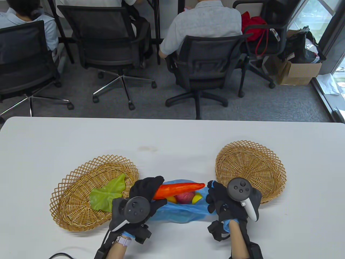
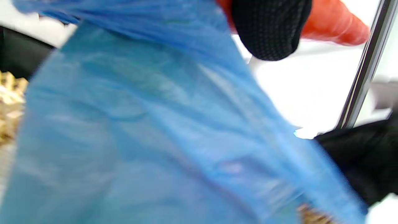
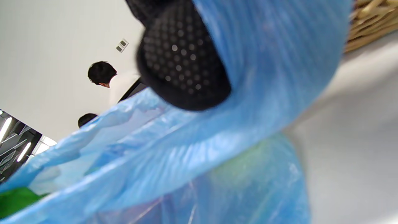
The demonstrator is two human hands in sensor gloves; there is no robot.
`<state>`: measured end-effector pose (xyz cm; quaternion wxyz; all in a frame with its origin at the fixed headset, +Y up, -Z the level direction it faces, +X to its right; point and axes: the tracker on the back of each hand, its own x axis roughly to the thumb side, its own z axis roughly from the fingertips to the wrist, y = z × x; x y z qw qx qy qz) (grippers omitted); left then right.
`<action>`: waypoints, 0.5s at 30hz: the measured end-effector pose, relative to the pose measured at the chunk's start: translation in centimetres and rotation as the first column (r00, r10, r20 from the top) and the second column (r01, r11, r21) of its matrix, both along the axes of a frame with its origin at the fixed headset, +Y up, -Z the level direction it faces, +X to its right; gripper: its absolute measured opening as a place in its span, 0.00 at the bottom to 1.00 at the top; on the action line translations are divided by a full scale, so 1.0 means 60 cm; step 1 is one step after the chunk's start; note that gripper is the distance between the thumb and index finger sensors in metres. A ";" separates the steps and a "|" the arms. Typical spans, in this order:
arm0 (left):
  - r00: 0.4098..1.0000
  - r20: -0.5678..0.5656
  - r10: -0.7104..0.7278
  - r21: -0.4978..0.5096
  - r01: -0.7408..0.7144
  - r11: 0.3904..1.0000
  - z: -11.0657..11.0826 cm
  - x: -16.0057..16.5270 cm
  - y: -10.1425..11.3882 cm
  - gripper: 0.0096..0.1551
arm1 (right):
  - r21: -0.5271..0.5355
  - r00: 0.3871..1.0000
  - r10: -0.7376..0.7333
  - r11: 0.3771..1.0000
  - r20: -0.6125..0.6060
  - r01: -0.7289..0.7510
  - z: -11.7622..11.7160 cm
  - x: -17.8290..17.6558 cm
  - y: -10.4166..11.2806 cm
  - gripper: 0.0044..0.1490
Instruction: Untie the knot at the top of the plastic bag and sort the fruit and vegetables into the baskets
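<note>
Orange carrot (image 1: 178,189) gripped in left hand (image 1: 144,194); right hand (image 1: 219,198) pinches blue bag (image 1: 183,211).

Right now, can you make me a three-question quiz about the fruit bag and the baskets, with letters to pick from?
1. Where is the green leaf?
A. in the left basket
B. in the right basket
C. on the floor

2. What colour is the plastic bag?
A. yellow
B. blue
C. black

3. What is the left hand doing?
A. lying flat on the table
B. holding the long red vegetable
C. pointing at a chair

Answers:
1 A, the leaf lies inside the left basket.
2 B, the bag is blue in all views.
3 B, its fingers wrap round one end of the red vegetable over the bag, while the right hand pinches the bag's edge.
</note>
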<state>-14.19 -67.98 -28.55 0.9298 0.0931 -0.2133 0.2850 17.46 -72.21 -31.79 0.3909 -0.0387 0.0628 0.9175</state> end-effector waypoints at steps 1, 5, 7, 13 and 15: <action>0.997 0.029 0.075 -0.022 -0.075 0.997 -0.001 -0.006 0.004 0.44 | -0.001 1.000 0.003 1.000 -0.002 -0.003 0.000 0.000 0.001 0.29; 0.933 0.119 0.340 -0.090 -0.330 0.939 -0.002 -0.024 0.019 0.44 | -0.002 1.000 0.001 1.000 -0.010 -0.001 0.000 -0.001 0.000 0.29; 0.868 0.162 0.470 -0.131 -0.453 0.882 -0.001 -0.036 0.028 0.44 | -0.006 1.000 -0.002 1.000 -0.014 0.002 0.000 -0.001 0.001 0.29; 0.680 0.217 0.700 -0.150 -0.686 0.712 0.007 -0.082 0.060 0.44 | -0.010 1.000 -0.006 1.000 -0.016 0.006 0.001 -0.001 0.002 0.29; 0.691 0.186 0.698 -0.107 -0.692 0.714 0.010 -0.105 0.070 0.44 | -0.009 1.000 -0.008 1.000 -0.017 0.007 0.001 -0.001 0.002 0.29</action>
